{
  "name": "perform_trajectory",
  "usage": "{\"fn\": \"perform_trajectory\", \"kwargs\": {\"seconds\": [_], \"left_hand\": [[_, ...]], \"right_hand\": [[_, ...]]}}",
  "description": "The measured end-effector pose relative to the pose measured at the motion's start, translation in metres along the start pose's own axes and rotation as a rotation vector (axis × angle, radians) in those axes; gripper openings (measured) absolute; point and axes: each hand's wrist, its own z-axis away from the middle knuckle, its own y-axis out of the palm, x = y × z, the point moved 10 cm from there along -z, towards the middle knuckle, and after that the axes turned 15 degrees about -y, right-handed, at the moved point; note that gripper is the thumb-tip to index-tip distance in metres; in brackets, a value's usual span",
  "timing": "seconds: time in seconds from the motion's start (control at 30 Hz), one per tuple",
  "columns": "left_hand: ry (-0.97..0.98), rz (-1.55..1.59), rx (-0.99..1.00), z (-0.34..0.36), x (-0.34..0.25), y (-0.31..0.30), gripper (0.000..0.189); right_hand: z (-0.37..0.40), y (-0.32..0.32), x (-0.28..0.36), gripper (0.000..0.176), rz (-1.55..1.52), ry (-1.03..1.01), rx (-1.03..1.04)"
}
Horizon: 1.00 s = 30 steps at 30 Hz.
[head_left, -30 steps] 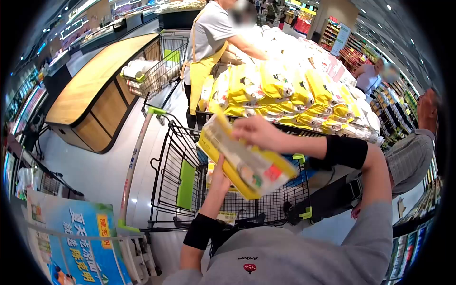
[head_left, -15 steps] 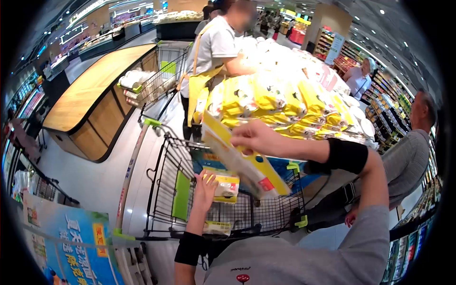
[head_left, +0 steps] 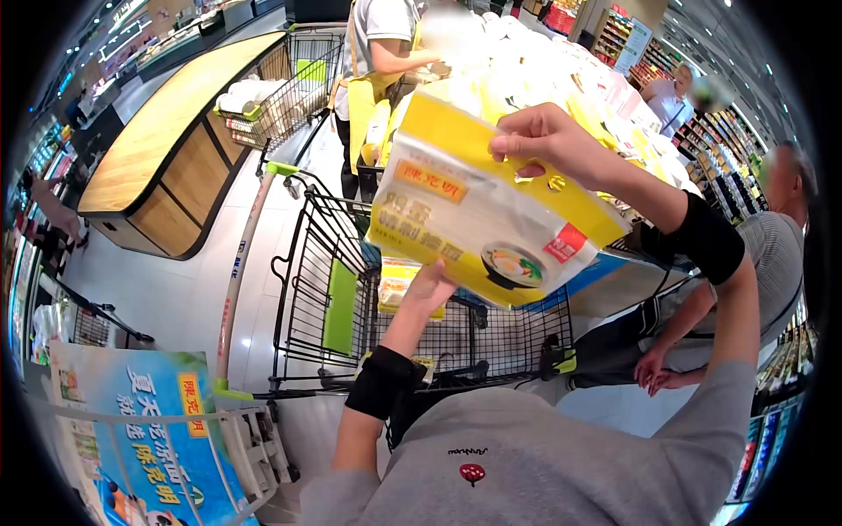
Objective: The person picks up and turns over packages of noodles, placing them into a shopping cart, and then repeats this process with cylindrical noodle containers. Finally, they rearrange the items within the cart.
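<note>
A large yellow-and-white bag of dried noodles, printed with a bowl of noodles, is held up tilted over the shopping cart. My right hand is closed on its yellow top edge, at the handle holes. At the lower edge is my left hand, its thumb against the front and its other fingers partly hidden behind the bag. Below, in the black wire shopping cart with green trim, lies another noodle pack, partly covered by my left hand and the raised bag.
Beyond the cart rises a heap of yellow-and-white bags. A person in a white shirt stands beside it, near a second cart. Another person in grey is close on my right. A wooden counter and a blue printed sign are to the left.
The noodle bag has been turned so its printed front faces me, and raised higher. My left hand has moved from the pack in the cart up to the bag's lower edge.
</note>
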Motion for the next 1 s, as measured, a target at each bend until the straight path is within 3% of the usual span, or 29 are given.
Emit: {"fn": "perform_trajectory", "kwargs": {"seconds": [0.17,0.2,0.3,0.4,0.5,0.53,0.6,0.63,0.67,0.7,0.8,0.93,1.0], "left_hand": [[0.013,0.129,-0.008,0.008,0.013,-0.003,0.061],[0.025,0.144,0.003,0.007,0.010,0.000,0.061],[0.114,0.108,-0.029,0.017,-0.001,0.008,0.057],[0.107,-0.259,-0.245,0.028,-0.011,0.001,0.057],[-0.100,-0.301,-0.250,0.038,-0.008,0.006,0.058],[-0.247,0.200,0.077,0.040,0.000,0.043,0.057],[-0.199,-0.004,0.026,0.041,0.006,0.035,0.057],[-0.254,0.037,-0.033,0.041,0.017,0.032,0.059],[-0.308,0.081,-0.093,0.042,0.028,0.030,0.062],[-0.316,0.052,0.001,0.044,0.021,0.078,0.064],[-0.320,-0.031,-0.052,0.044,0.033,0.071,0.074],[-0.216,0.243,-0.117,0.027,0.035,0.050,0.067],[-0.186,0.230,-0.166,0.022,0.028,0.032,0.064]], "right_hand": [[0.001,-0.005,-0.019,0.023,-0.012,-0.003,0.058],[-0.001,-0.009,-0.022,0.023,-0.001,-0.040,-0.016],[0.002,-0.014,-0.020,0.023,0.163,-0.033,0.021],[0.005,-0.009,0.014,0.015,0.371,-0.133,0.022],[0.013,0.024,0.086,0.007,0.687,-0.829,0.188],[0.014,0.035,0.099,0.010,0.737,-0.838,0.286],[0.019,0.049,0.113,0.008,0.729,-0.962,0.375],[0.023,0.055,0.119,0.007,0.728,-1.021,0.419],[0.026,0.060,0.118,0.006,0.832,-1.041,0.453],[0.029,0.063,0.114,0.007,0.862,-1.049,0.468],[0.043,0.072,0.095,0.011,0.954,-1.097,0.550],[0.056,0.064,0.078,0.012,1.044,-0.981,0.556],[0.062,0.050,0.066,0.012,1.073,-0.888,0.514]]}}
